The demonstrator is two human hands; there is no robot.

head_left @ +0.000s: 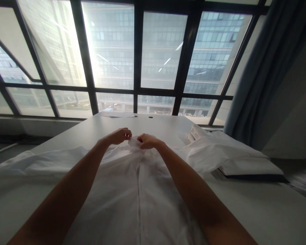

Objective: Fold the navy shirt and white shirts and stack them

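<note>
A white shirt (112, 190) lies spread on the table, its front placket running up the middle toward me and its sleeves out to the sides. At its far end is the collar (134, 141), which stands up a little between my hands. My left hand (120, 136) has its fingers curled at the collar's left edge, closed on the cloth. On the other side my right hand (148, 141) pinches the collar between thumb and fingers. The exact grip of the fingertips is small and partly blurred.
The white table (163, 124) reaches to a large window (112, 51). Folded white clothes (250, 163) lie on the right, with a dark edge beneath. White sheets (117, 114) lie at the far edge. A blue-grey curtain (255, 85) hangs on the right.
</note>
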